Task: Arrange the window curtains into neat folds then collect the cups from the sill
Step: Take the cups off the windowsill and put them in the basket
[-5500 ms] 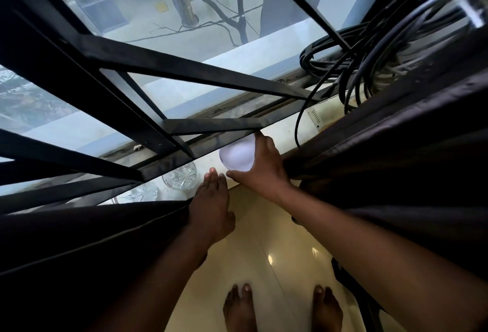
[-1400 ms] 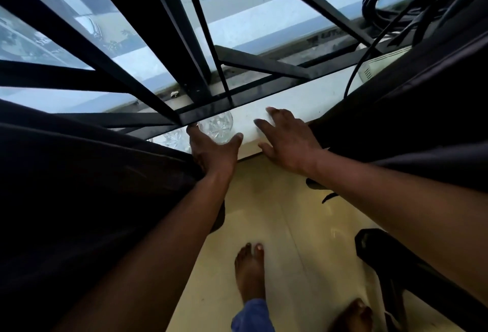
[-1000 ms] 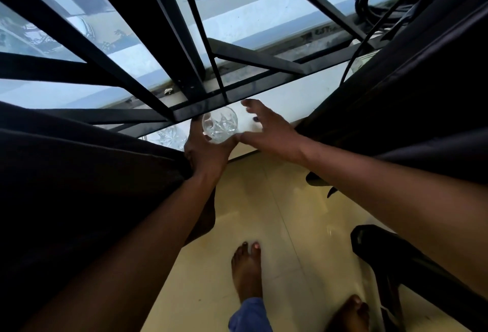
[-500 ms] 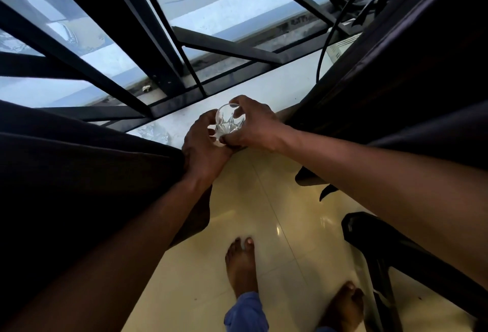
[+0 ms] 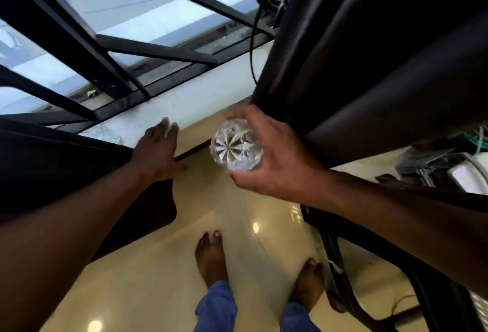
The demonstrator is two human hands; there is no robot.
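Glass cup (image 5: 237,144) sits centre frame in the right hand (image 5: 274,157), fingers curled round it, base facing the camera, held off the sill (image 5: 184,99) over the floor. Left hand (image 5: 158,152) lies flat and relaxed on the sill edge, holding nothing. Second glass cup (image 5: 105,133) stands on the sill at centre left, just beside the left curtain (image 5: 52,162). Step looks like cup collection, one cup in hand. Next move: left hand reaches further left and closes on the second cup.

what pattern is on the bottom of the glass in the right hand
A cut star-like pattern radiating from the centre of the clear glass, in the head view.
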